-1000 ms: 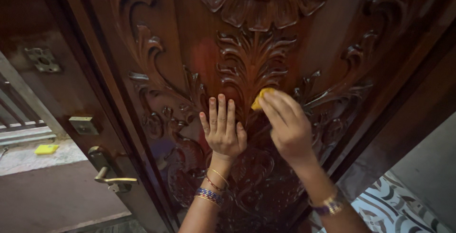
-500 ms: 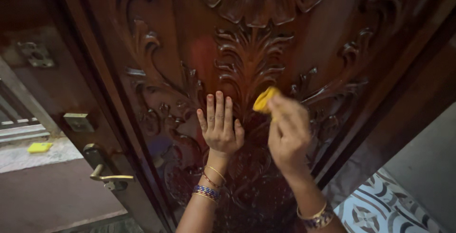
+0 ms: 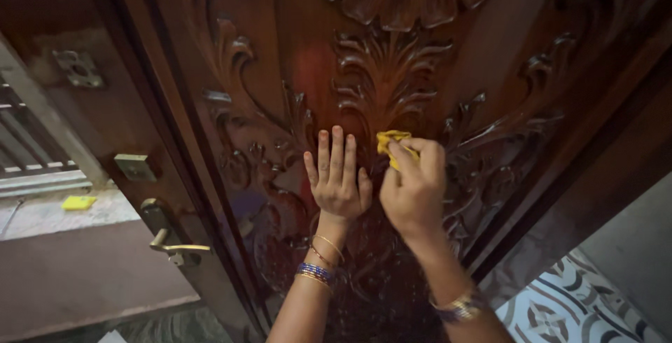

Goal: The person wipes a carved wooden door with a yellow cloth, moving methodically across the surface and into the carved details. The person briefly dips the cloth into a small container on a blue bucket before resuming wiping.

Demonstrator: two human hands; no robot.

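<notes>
A dark carved wooden door (image 3: 392, 56) with leaf and flower reliefs fills the view. My left hand (image 3: 337, 178) lies flat against the carving, fingers together and pointing up, bangles on the wrist. Right beside it, my right hand (image 3: 414, 189) pinches a small yellow cloth (image 3: 392, 143) and presses it onto the carved leaf pattern in the middle of the door. A gold bracelet sits on my right wrist.
The door's edge at the left carries a brass lever handle (image 3: 175, 245) and a metal latch plate (image 3: 136, 166). Beyond it lie a step, a railing and a small yellow object (image 3: 78, 203). Patterned floor tiles (image 3: 574, 311) show at the lower right.
My right hand with the yellow cloth has shifted a little left and down along the carving, closer to my left hand. My left hand stays pressed in place.
</notes>
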